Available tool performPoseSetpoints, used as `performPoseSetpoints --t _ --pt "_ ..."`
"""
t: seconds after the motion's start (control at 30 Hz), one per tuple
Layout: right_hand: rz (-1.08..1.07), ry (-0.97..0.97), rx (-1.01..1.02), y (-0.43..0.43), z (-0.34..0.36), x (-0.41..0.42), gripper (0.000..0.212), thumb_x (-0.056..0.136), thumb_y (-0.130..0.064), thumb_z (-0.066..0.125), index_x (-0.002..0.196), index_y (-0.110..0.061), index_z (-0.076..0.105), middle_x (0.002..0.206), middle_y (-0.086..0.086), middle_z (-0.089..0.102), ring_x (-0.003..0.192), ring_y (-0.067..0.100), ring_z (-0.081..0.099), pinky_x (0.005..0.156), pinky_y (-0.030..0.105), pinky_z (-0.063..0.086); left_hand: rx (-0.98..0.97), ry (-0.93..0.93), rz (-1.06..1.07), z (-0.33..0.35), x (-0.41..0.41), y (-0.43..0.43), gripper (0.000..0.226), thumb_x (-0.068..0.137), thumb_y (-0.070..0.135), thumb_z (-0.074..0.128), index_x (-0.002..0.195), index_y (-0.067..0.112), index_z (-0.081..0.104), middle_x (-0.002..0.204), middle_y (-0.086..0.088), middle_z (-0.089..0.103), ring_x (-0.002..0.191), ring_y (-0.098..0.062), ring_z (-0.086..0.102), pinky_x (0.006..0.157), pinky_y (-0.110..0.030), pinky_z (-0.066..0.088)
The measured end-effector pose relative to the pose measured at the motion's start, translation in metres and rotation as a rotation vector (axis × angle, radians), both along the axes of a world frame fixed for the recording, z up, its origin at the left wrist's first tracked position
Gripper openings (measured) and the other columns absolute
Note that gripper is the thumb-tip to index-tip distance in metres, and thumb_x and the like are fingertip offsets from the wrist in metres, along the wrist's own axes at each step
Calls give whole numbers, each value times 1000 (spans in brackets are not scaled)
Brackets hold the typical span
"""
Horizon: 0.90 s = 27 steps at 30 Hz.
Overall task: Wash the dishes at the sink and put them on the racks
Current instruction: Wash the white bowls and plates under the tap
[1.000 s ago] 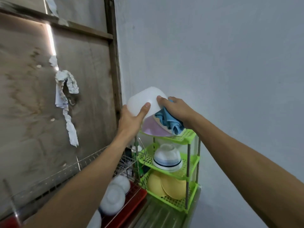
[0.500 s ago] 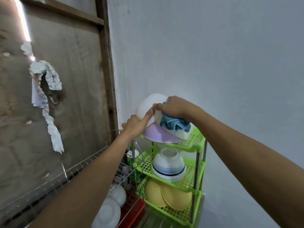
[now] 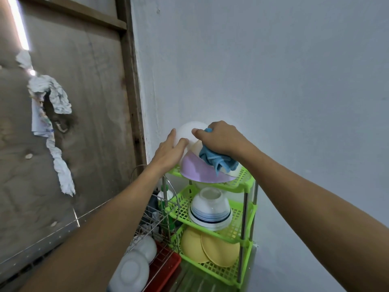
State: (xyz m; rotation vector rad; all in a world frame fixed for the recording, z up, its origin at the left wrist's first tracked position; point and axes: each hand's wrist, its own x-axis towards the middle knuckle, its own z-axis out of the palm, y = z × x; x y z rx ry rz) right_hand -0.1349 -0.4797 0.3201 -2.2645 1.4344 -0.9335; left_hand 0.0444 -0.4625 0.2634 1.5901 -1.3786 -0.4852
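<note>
A white bowl (image 3: 189, 131) sits upside down on the top shelf of the green plastic rack (image 3: 244, 182), leaning on a purple bowl (image 3: 200, 171). My left hand (image 3: 168, 152) lies flat against the white bowl's left side, fingers straight. My right hand (image 3: 221, 138) grips a blue cloth (image 3: 216, 161) and rests on the bowl's right side, its fingertips on the white surface. On the middle shelf stands an overturned striped bowl (image 3: 210, 209); yellow plates (image 3: 210, 247) lean on the bottom shelf.
A wire dish rack on a red tray (image 3: 166, 264) holds white bowls (image 3: 134, 268) at lower left. A green-capped bottle (image 3: 165, 192) stands behind it. White rags (image 3: 52, 114) hang on the wooden wall at left. A pale wall stands close behind the green rack.
The white bowl came down onto the top shelf against the purple bowl. My left hand went from gripping its rim to lying flat on its side. The view shifted right.
</note>
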Motion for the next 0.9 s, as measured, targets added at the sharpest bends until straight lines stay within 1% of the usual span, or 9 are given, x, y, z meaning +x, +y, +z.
performPoseSetpoints --t 0.17,0.3,0.4,0.5,0.6,0.7,0.77,0.83,0.9 --pt "25 -159 -30 21 -6 -6 43 90 -59 52 77 -18 54 77 2 62 73 23 60 59 33 38 1 -76 32 -1 -6 12 86 84 72 36 159 40 8 168 2 14 153 -22 19 122 -48 21" --pt "97 -260 -31 46 -13 -8 45 92 -56 53 71 -16 53 72 3 62 72 24 59 63 34 40 -141 -146 142 -4 -18 37 64 98 56 39 153 25 35 161 -5 30 143 -24 36 116 -43 30" --pt "181 -310 3 70 -23 -5 48 92 -56 55 65 -17 49 69 3 60 72 24 58 65 35 41 -255 -185 215 -10 -26 70 43 103 37 45 141 17 53 143 -7 51 113 -14 53 98 -27 37" --pt "299 -380 124 95 -45 0 44 87 -57 60 62 -21 55 66 2 62 69 23 60 71 40 48 -254 -172 231 -21 -28 116 23 102 24 49 109 18 70 108 1 70 101 -17 65 84 -26 46" --pt "434 -388 286 126 -76 7 38 87 -50 66 71 -15 69 71 5 70 68 21 65 72 40 52 -205 -111 258 -43 -32 170 25 99 18 51 94 24 74 99 1 75 93 -16 69 86 -30 54" --pt "587 -360 485 165 -106 21 43 83 -47 71 90 -5 75 87 14 76 82 30 72 79 45 56 -143 -13 284 -72 -25 236 25 92 33 50 92 30 75 100 3 76 95 -14 70 89 -40 57" --pt "716 -356 646 199 -122 29 47 81 -46 74 101 -3 74 95 18 76 86 33 73 78 46 56 -86 -23 303 -89 -19 281 33 89 38 46 96 25 76 97 7 76 94 -13 71 86 -42 59" --pt "801 -349 778 238 -140 41 51 86 -45 73 112 0 71 105 21 74 89 34 72 76 40 56 -28 -45 334 -105 -10 333 28 96 32 47 91 20 72 89 6 72 85 -10 67 78 -36 57" --pt "897 -322 876 277 -159 52 43 96 -37 64 117 1 69 110 22 72 90 30 69 76 37 54 25 -94 392 -121 -6 380 31 100 29 47 80 14 66 78 1 67 71 -7 58 66 -30 47"
